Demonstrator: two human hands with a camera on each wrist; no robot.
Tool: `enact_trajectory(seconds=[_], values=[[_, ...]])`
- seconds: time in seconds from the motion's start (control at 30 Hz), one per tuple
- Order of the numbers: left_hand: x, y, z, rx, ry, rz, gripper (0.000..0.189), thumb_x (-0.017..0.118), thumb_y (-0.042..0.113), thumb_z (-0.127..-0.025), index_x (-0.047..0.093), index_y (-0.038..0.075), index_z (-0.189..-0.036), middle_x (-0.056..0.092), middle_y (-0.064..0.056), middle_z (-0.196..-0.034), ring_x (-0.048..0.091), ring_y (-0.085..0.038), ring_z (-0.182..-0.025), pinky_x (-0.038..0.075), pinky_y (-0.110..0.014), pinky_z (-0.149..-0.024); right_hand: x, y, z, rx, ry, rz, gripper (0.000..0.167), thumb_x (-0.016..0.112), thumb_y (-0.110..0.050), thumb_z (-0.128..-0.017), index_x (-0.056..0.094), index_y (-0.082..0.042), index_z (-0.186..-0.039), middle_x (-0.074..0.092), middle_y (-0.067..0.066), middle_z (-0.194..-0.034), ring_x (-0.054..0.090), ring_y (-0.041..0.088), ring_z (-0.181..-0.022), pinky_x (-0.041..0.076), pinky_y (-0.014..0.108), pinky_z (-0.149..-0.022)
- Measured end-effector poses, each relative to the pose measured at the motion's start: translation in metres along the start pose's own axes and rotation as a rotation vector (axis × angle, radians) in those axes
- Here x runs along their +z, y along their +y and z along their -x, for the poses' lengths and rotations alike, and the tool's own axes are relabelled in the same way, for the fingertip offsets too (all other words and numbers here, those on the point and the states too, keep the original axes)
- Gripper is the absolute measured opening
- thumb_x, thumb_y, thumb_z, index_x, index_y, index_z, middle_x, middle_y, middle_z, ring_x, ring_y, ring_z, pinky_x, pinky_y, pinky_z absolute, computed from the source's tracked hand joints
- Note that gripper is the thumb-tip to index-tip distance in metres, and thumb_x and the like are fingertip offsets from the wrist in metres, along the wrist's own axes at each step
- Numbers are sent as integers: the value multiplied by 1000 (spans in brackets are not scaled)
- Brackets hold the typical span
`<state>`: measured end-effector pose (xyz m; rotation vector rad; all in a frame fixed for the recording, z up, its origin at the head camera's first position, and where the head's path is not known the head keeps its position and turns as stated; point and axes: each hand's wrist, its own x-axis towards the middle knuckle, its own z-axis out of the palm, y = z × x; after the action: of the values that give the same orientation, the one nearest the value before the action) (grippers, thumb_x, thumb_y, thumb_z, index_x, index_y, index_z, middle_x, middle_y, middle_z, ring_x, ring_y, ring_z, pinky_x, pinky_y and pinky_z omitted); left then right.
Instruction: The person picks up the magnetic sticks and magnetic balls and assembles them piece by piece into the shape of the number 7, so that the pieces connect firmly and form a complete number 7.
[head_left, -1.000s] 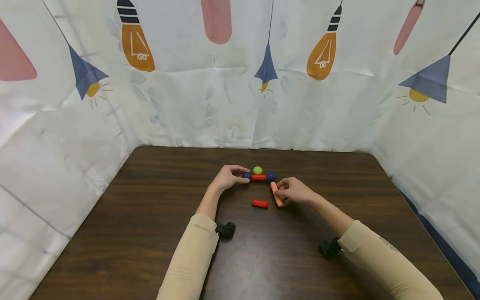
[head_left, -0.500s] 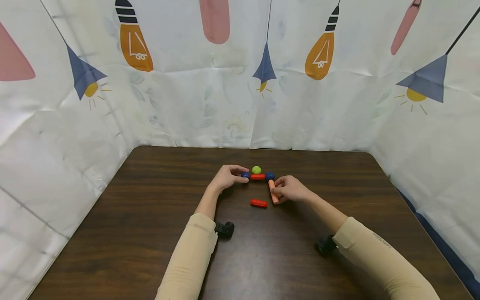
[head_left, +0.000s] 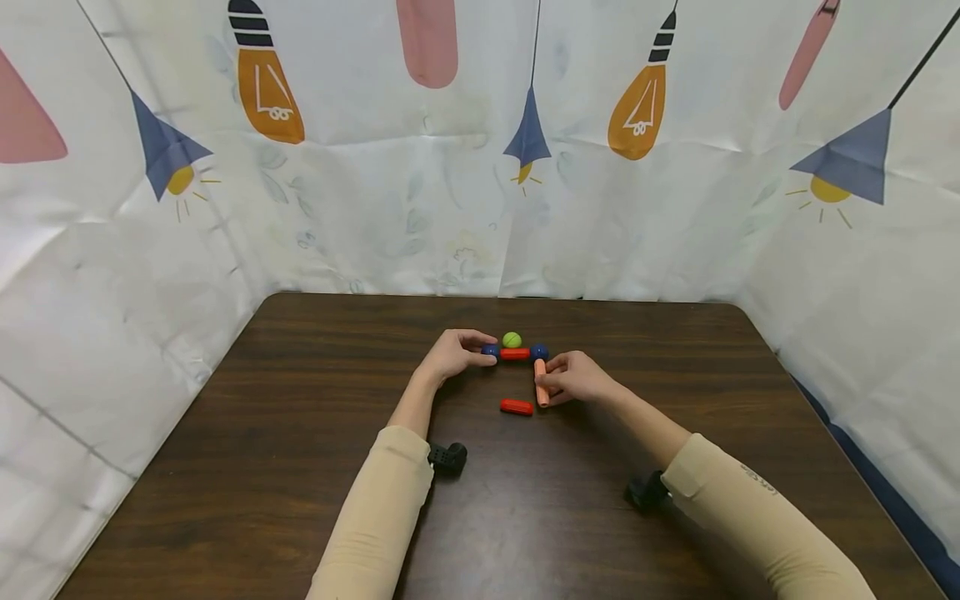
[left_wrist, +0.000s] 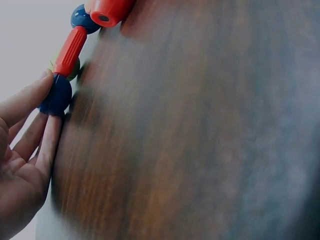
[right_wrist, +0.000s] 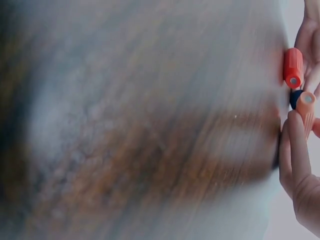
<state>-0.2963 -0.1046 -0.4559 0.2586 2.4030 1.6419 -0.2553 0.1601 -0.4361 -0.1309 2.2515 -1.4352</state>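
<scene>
My left hand (head_left: 453, 353) pinches a blue ball (left_wrist: 56, 96) between thumb and fingers. From this ball a short red rod (head_left: 515, 354) runs right to a second blue ball (head_left: 539, 352), all in one line. My right hand (head_left: 582, 378) holds a peach-coloured rod (head_left: 542, 388) between thumb and fingers. This rod points toward the far side, its far end right at the second blue ball; a grey disc shows in its near end in the right wrist view. A green ball (head_left: 512, 340) sits just behind the red rod.
Another red rod (head_left: 517, 407) lies on the dark wooden table (head_left: 300, 417), nearer to me and left of the peach rod. A white patterned curtain (head_left: 375, 208) stands around the table's back and sides. Each wrist wears a black camera (head_left: 447, 459).
My right hand has moved slightly left and turned the peach rod from slanted to nearly straight, bringing its far end to the right blue ball. My left hand stays in place.
</scene>
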Motion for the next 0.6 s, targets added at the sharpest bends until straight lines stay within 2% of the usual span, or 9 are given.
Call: enact_trajectory(seconds=[0.23,0.6], values=[[0,0,-2,-3,0,-17,34,85,13,-86,77,12,-120,70,-8,-116,63,-25,-106,47,-45,-101,2,0,-1,22,14,-35,54,70,-14,-99,48,16,-137,65,21,-114,72,19,-83,60,36,-75],[-1,1,-3,30,-10,-53,35,85,15,-86,77,11,-120,69,-8,-119,63,-25,-106,49,-44,-98,3,-1,2,23,12,-119,53,68,-12,-100,46,17,-138,63,24,-118,71,20,-85,60,35,-75]])
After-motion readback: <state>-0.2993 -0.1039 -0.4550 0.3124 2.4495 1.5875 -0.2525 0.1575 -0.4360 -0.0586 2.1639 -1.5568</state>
